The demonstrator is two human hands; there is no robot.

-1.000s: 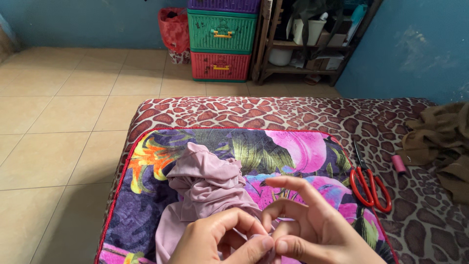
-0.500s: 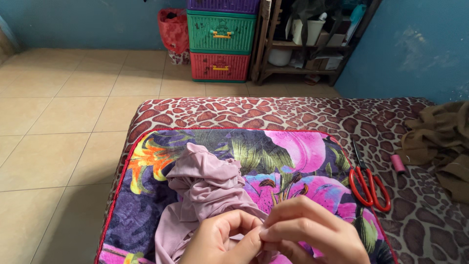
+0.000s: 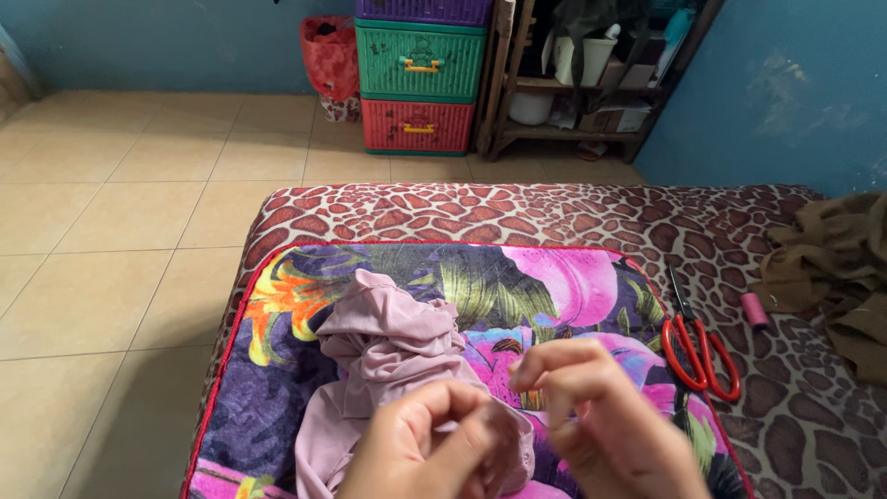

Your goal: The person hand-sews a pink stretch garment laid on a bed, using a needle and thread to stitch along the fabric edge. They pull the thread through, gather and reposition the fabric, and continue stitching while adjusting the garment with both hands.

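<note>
Seen from the head camera, both hands have parted since half a second ago: the right hand point(image 3: 610, 420) lifts away, blurred, its pinch contents unclear, while the left hand point(image 3: 430, 444) stays closed on the mauve fabric point(image 3: 388, 346) bunched on the floral cushion point(image 3: 554, 277).

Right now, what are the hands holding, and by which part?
The left hand grips the mauve cloth at its near bunched edge. The right hand is blurred; whether it pinches anything cannot be told.

Two bare hands show at the lower middle of the frame: the left hand point(image 3: 420, 444) and the right hand point(image 3: 601, 420). No sleeves, rings or watch are visible; the fingers point(image 3: 545, 356) look blurred.
</note>
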